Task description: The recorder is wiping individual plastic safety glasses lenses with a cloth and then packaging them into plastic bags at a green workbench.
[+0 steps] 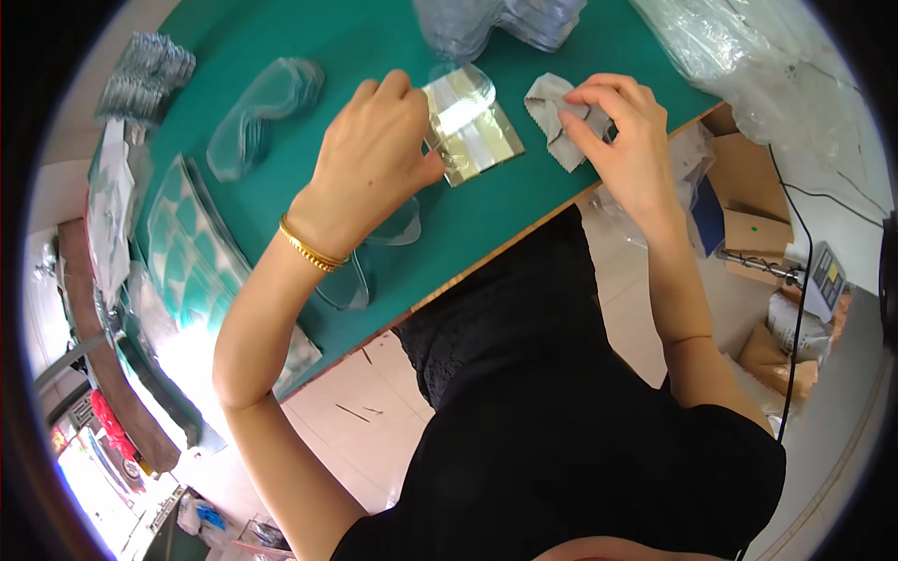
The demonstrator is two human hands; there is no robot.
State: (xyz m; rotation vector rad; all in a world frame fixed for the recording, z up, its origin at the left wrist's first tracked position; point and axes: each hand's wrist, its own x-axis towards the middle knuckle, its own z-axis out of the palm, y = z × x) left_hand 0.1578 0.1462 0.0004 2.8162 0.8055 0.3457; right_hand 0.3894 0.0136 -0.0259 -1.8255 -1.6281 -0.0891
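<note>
Head view, shiny squarish sheet (486,145); rumpled grey cloth (550,114)

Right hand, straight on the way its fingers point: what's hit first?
The right hand would meet the grey cloth first; it may already be touching it, though depth is unclear here.

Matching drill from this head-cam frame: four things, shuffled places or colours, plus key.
1. bracelet
2. cloth
3. shiny flat piece
4. tabletop

A. green
B. at the right hand
C. pale yellow
D. around the left wrist

Pairs: 1-D, 2-B, 3-C, 4-A
</note>
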